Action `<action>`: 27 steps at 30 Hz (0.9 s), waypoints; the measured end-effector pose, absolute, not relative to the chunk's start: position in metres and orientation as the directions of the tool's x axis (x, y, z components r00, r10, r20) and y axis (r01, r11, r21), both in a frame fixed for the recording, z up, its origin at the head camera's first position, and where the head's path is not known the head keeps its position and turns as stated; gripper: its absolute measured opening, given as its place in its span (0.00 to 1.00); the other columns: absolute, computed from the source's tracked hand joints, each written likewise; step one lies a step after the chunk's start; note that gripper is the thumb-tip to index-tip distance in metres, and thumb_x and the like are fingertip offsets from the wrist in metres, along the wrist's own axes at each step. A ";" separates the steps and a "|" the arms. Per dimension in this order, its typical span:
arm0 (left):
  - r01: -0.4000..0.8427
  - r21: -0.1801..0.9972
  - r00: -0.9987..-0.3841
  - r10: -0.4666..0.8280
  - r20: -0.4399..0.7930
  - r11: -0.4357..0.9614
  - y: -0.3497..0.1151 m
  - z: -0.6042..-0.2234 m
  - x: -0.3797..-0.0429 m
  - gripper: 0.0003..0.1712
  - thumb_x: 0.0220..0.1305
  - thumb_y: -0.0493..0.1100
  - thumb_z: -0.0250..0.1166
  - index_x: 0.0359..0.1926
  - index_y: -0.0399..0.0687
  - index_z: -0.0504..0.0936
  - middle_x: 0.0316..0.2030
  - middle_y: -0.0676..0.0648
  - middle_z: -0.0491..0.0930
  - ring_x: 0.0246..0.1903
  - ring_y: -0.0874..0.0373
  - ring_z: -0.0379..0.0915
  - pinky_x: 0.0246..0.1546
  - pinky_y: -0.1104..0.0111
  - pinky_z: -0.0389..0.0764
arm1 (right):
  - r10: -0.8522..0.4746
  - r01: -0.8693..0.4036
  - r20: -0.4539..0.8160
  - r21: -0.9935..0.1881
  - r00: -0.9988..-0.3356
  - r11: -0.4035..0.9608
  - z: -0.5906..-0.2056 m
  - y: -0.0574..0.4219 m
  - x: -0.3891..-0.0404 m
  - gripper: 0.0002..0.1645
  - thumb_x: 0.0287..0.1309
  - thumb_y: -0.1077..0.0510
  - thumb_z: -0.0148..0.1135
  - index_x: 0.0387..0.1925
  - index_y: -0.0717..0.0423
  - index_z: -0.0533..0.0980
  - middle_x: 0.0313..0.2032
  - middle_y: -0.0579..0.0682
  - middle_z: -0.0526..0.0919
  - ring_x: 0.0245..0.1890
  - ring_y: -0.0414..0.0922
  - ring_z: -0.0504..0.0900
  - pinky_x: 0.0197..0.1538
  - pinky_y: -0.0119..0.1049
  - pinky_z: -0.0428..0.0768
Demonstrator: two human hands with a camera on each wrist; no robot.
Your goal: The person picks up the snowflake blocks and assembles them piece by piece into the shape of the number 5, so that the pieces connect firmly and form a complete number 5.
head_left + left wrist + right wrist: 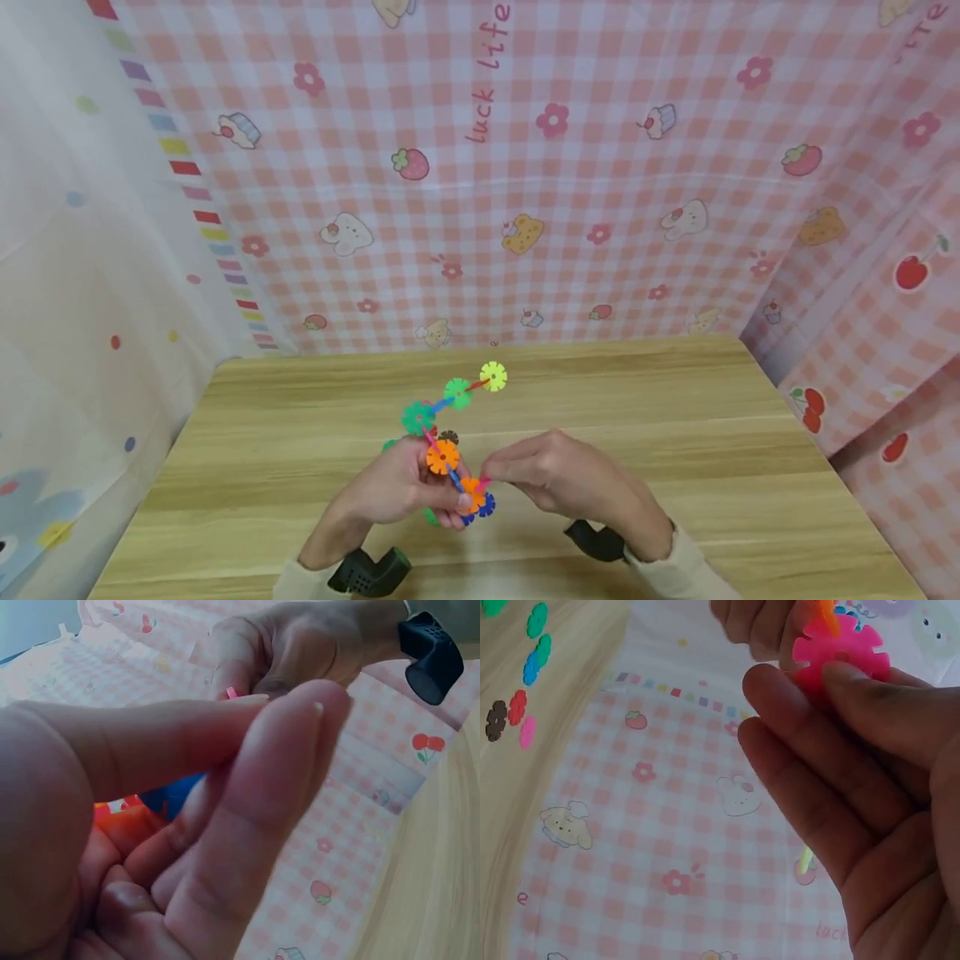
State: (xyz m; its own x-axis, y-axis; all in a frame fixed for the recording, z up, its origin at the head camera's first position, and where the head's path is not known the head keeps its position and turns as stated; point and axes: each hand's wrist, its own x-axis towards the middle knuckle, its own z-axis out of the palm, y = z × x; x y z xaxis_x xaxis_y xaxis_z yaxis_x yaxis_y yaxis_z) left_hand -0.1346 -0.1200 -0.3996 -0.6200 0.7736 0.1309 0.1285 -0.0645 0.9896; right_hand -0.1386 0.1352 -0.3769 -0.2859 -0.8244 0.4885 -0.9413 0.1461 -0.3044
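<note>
Nearest the table's front edge, black wrist units (369,573) sit at your cuffs. Past them, your left hand (401,485) pinches an orange disc (472,492) at the near end of the chain (418,418), while your right hand (553,471) pinches a pink disc (862,649) that meets the orange one. Dark blue discs (487,504) show just beside it; you cannot tell if they are joined. Loose discs (496,720) lie on the table (660,400) near your left hand. The chain runs toward the far edge, ending in a lime disc (493,377); checked cloth (562,275) hangs beyond.
</note>
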 end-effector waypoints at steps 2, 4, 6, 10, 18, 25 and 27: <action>0.120 0.991 -0.624 0.772 0.120 -0.057 -0.120 -0.401 -0.134 0.09 0.65 0.34 0.66 0.39 0.28 0.81 0.29 0.26 0.82 0.27 0.56 0.86 0.28 0.51 0.85 | -0.837 -0.953 0.476 -0.258 -0.268 0.159 -0.375 0.135 -0.136 0.24 0.52 0.79 0.63 0.48 0.57 0.83 0.45 0.45 0.87 0.48 0.36 0.85 0.52 0.21 0.79; 0.103 0.993 -0.625 0.773 0.109 -0.056 -0.120 -0.403 -0.135 0.09 0.64 0.33 0.66 0.40 0.28 0.80 0.30 0.28 0.83 0.28 0.56 0.86 0.29 0.52 0.86 | -0.840 -0.958 0.475 -0.230 -0.262 0.169 -0.375 0.135 -0.133 0.25 0.50 0.78 0.65 0.48 0.56 0.83 0.45 0.45 0.87 0.47 0.36 0.85 0.51 0.21 0.79; 0.086 0.994 -0.618 0.779 0.110 -0.072 -0.121 -0.404 -0.135 0.09 0.64 0.31 0.65 0.42 0.27 0.78 0.32 0.28 0.84 0.30 0.55 0.86 0.31 0.52 0.86 | -0.839 -0.960 0.477 -0.217 -0.263 0.178 -0.376 0.134 -0.130 0.24 0.51 0.77 0.66 0.48 0.56 0.83 0.44 0.45 0.88 0.46 0.35 0.85 0.50 0.20 0.79; 0.094 0.989 -0.598 0.787 0.148 -0.115 -0.122 -0.405 -0.137 0.09 0.64 0.29 0.63 0.43 0.27 0.76 0.33 0.26 0.83 0.32 0.51 0.87 0.32 0.54 0.86 | -0.823 -0.962 0.502 -0.194 -0.265 0.191 -0.378 0.134 -0.127 0.22 0.51 0.75 0.67 0.48 0.57 0.83 0.44 0.46 0.88 0.46 0.37 0.86 0.50 0.22 0.80; 0.147 0.987 -0.644 0.751 0.148 -0.068 -0.124 -0.400 -0.136 0.14 0.66 0.31 0.64 0.50 0.28 0.74 0.36 0.28 0.83 0.33 0.51 0.86 0.33 0.56 0.86 | -0.754 -0.957 0.593 -0.130 -0.283 0.258 -0.384 0.132 -0.126 0.20 0.48 0.72 0.73 0.45 0.57 0.85 0.41 0.48 0.88 0.42 0.38 0.86 0.48 0.23 0.81; 0.128 0.986 -0.661 0.732 0.163 -0.104 -0.122 -0.401 -0.136 0.19 0.66 0.29 0.63 0.55 0.28 0.70 0.38 0.23 0.81 0.35 0.54 0.86 0.36 0.50 0.84 | -0.706 -0.961 0.660 -0.102 -0.259 0.257 -0.387 0.128 -0.130 0.14 0.72 0.59 0.54 0.45 0.58 0.85 0.40 0.49 0.88 0.41 0.39 0.87 0.49 0.24 0.82; 0.124 0.987 -0.677 0.718 0.162 -0.105 -0.120 -0.402 -0.136 0.20 0.65 0.30 0.64 0.56 0.29 0.70 0.37 0.24 0.82 0.35 0.51 0.87 0.35 0.49 0.85 | -0.697 -0.962 0.671 -0.095 -0.253 0.257 -0.388 0.127 -0.131 0.15 0.72 0.59 0.53 0.46 0.58 0.85 0.40 0.49 0.88 0.41 0.40 0.87 0.48 0.25 0.82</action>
